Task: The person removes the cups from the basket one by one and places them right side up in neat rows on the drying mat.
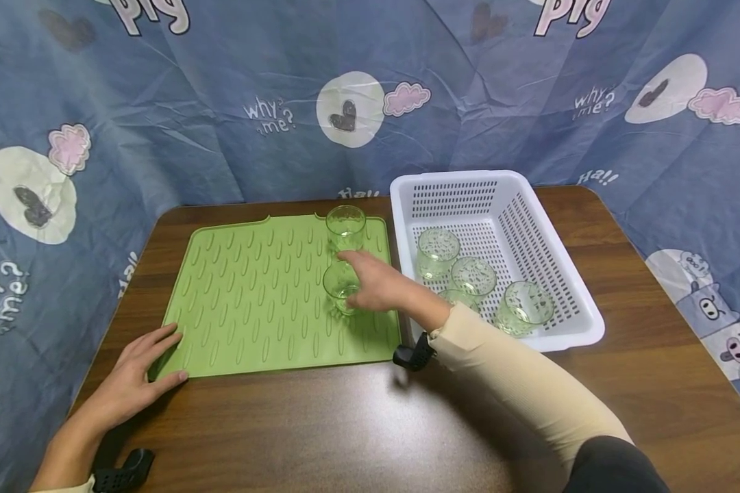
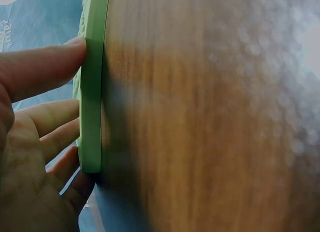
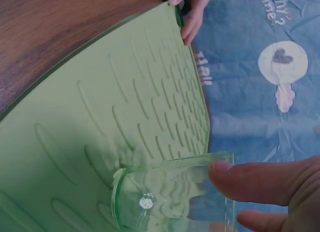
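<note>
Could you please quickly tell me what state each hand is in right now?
Left hand: open, touching the green mat at its corner.
Right hand: closed, holding a clear green glass near its rim.

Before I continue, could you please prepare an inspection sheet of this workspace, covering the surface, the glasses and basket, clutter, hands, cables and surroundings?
Surface: brown wood-look table, with a green ridged mat lying on it.
Glasses: far glass stands at the mat's right side; near glass is in front of it, base contact with the mat hard to tell.
Basket: white perforated basket right of the mat; at least four more glasses inside.
Clutter: nothing seen.
Hands: left hand touches the mat's front left corner; right hand holds the near glass by its rim.
Cables: nothing seen.
Surroundings: blue printed cloth behind the table.
</note>
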`<action>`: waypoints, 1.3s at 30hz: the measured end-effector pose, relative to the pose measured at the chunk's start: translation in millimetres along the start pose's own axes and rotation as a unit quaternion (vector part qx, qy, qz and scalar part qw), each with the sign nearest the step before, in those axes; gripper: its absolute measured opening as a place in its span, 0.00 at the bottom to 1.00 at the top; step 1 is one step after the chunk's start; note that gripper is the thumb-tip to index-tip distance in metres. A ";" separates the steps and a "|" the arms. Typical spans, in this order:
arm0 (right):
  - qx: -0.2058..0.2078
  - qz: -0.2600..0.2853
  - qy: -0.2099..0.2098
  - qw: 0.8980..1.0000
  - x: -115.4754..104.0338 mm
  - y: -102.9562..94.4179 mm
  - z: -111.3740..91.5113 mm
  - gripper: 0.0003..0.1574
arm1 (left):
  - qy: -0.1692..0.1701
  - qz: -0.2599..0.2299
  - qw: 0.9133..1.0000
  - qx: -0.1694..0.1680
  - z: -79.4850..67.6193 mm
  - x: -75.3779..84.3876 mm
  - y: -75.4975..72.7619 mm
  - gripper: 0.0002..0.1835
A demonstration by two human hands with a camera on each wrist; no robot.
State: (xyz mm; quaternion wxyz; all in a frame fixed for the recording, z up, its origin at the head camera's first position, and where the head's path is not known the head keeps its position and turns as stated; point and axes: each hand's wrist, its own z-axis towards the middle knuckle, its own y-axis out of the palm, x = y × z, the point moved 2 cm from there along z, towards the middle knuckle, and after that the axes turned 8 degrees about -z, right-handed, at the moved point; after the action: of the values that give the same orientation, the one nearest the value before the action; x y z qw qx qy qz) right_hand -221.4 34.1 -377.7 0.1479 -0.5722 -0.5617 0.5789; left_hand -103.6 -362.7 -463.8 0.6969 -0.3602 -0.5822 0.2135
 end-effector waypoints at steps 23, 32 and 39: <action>-0.004 0.009 0.013 1.000 2.2 -0.5 1.3 0.58 | -0.001 -0.013 1.000 0.002 -1.1 -3.0 -0.2 0.39; -0.008 0.002 0.021 1.000 1.5 -0.8 -0.1 0.59 | -0.004 -0.009 1.000 0.001 -0.4 -2.8 0.4 0.39; -0.007 0.006 0.019 1.000 -1.7 -2.8 -3.4 0.63 | -0.002 -0.008 1.000 0.000 -0.4 -2.6 0.3 0.38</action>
State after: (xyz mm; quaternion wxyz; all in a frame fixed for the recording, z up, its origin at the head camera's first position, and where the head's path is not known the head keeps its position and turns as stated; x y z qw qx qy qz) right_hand -219.3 35.3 -373.6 0.1510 -0.5875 -0.5597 0.5646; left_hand -103.9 -364.4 -465.8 0.6973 -0.3546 -0.5870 0.2086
